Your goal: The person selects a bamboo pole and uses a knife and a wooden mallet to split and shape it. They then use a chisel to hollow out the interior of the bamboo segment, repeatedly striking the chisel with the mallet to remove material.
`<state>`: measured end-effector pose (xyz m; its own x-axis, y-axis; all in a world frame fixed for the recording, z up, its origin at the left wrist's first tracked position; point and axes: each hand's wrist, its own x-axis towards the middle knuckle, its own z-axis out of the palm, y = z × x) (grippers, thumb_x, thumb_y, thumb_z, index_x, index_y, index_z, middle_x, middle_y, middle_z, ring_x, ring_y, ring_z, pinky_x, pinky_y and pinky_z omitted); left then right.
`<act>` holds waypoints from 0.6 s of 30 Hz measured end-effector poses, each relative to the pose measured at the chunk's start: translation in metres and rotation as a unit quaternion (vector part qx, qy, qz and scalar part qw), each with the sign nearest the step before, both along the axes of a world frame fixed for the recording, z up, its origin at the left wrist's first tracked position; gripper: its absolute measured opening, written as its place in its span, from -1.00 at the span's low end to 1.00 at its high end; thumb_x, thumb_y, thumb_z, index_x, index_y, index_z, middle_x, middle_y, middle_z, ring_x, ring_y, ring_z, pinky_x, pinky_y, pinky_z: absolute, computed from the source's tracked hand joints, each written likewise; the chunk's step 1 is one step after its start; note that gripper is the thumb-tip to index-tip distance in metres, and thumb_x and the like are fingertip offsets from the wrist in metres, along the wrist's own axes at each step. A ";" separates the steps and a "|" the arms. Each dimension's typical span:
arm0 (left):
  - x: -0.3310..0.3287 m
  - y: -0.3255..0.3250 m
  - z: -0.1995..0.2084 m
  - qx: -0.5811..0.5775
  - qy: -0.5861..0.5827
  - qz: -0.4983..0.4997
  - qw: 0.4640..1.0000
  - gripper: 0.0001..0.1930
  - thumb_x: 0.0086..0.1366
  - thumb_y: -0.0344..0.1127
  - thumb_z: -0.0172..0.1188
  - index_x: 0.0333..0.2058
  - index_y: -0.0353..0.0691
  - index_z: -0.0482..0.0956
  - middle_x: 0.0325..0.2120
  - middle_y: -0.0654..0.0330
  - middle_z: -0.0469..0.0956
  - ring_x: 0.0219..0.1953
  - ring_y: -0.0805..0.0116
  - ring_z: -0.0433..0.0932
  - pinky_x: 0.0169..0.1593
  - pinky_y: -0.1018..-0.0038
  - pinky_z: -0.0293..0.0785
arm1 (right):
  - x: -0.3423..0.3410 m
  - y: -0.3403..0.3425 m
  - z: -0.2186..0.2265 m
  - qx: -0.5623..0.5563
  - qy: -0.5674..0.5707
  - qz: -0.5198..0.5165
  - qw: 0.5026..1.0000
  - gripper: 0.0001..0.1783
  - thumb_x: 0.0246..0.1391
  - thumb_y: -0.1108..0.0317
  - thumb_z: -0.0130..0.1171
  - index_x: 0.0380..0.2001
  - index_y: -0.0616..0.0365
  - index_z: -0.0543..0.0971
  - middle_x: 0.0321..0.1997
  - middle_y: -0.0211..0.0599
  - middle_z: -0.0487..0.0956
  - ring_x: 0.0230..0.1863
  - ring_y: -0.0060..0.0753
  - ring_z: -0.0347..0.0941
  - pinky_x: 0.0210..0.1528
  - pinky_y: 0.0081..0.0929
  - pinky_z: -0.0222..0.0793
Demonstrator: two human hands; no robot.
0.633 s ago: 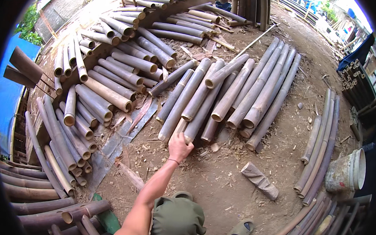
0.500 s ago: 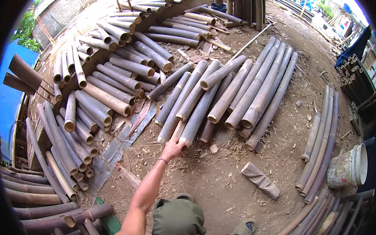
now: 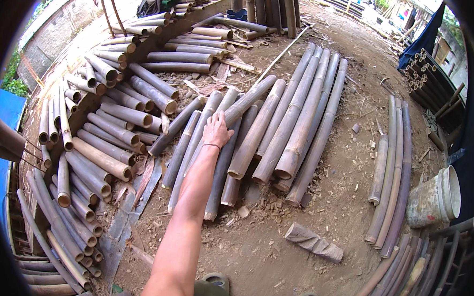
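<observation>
One bare arm stretches up from the lower edge of the head view, and its hand (image 3: 217, 131) lies palm-down, fingers loosely spread, over a row of grey bamboo poles (image 3: 281, 123) laid side by side on the dirt ground (image 3: 263, 256). From the thumb's position this looks like the left hand, though the fisheye bend makes that hard to be sure of; the other hand is out of the picture. The hand is not closed around anything: the fingers rest flat on or just above the pole (image 3: 223, 147) directly beneath them, near the middle of the shorter poles at the row's left side. A thin band circles the wrist.

The row of poles runs from near the person's feet up and to the right, the longer ones on its right side. To the left, a big stack of cut bamboo sections (image 3: 104, 125) lies with hollow ends facing outward, piled against a dark beam. A rusty metal sheet (image 3: 132, 207) lies flat on the ground between the stack and the row. To the right, well apart from the hand, a few curved split bamboo pieces (image 3: 391, 172) lie together, and beside them a whitish bucket (image 3: 432, 201) lies tipped on its side. A short grey bamboo offcut (image 3: 313, 242) lies alone on the dirt below the row. Two shoe tips (image 3: 216, 280) show at the bottom edge.
</observation>
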<state>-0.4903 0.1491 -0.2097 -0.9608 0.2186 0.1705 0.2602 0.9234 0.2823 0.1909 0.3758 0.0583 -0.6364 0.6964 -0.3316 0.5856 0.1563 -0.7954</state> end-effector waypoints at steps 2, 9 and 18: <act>-0.013 0.009 -0.021 -0.032 -0.004 0.011 0.999 -0.28 0.08 -0.17 0.37 0.18 -0.26 0.29 0.10 -0.03 0.40 0.16 -0.04 0.38 0.15 0.15 0.42 | 0.002 0.002 -0.003 0.000 -0.010 -0.017 1.000 -0.46 0.20 0.19 0.14 0.14 0.35 0.43 -0.15 -0.13 0.62 -0.09 -0.29 0.51 0.08 -0.34 0.36; 0.044 0.008 -0.006 0.079 -0.274 -0.007 0.958 -0.37 -0.04 -0.12 0.31 -0.06 -0.44 0.38 -0.11 -0.23 0.47 -0.06 -0.17 0.55 -0.01 0.21 0.58 | 0.009 0.012 -0.007 -0.020 -0.022 0.013 0.999 -0.46 0.24 0.22 0.13 0.18 0.34 0.39 -0.09 -0.11 0.61 -0.05 -0.31 0.49 0.09 -0.34 0.35; 0.159 -0.103 -0.015 0.550 -0.579 0.091 0.594 -0.47 0.25 -0.04 0.26 0.02 -0.29 0.39 -0.34 0.03 0.60 -0.36 0.16 0.65 -0.23 0.15 0.66 | 0.010 0.006 0.002 -0.030 -0.008 0.020 0.999 -0.47 0.27 0.22 0.10 0.18 0.36 0.38 -0.06 -0.13 0.59 -0.02 -0.32 0.47 0.15 -0.35 0.31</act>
<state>-0.3309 0.0456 -0.2244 -0.5639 0.4618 -0.6847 -0.7731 -0.0036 0.6343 0.2008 0.3820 0.0598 -0.6571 0.6491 -0.3833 0.5933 0.1316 -0.7942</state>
